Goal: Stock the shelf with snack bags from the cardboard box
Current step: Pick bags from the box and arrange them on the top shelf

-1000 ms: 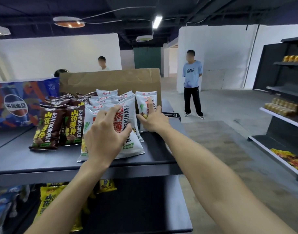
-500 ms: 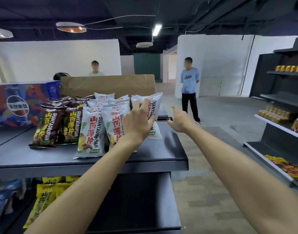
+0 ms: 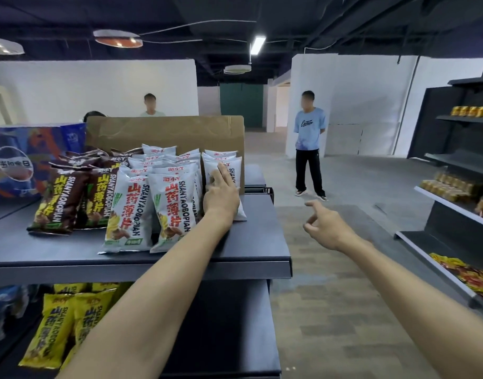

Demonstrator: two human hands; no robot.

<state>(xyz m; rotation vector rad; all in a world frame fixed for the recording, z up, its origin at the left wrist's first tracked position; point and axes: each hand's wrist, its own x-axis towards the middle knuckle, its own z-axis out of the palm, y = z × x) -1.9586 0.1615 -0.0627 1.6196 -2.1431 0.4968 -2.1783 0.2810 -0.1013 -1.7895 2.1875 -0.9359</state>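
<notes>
White snack bags (image 3: 131,209) stand in rows on the dark top shelf (image 3: 180,258), with brown snack bags (image 3: 59,198) to their left. My left hand (image 3: 221,195) rests with straight fingers against the rightmost white bag (image 3: 233,173) at the shelf's right end. A cardboard box (image 3: 166,129) stands behind the bags. Off the shelf's right edge, my right hand (image 3: 325,225) hovers over the floor with loosely curled fingers and holds nothing.
Yellow snack bags (image 3: 57,324) fill the lower shelf. A blue printed carton (image 3: 29,160) sits at the far left. A second shelf unit (image 3: 459,201) with goods stands across the aisle on the right. One person (image 3: 308,143) stands in the aisle; another (image 3: 151,105) stands behind the box.
My right hand has let go of the rightmost white bag and pulled back to the right, off the shelf. My left hand moved right from the front bags to that bag.
</notes>
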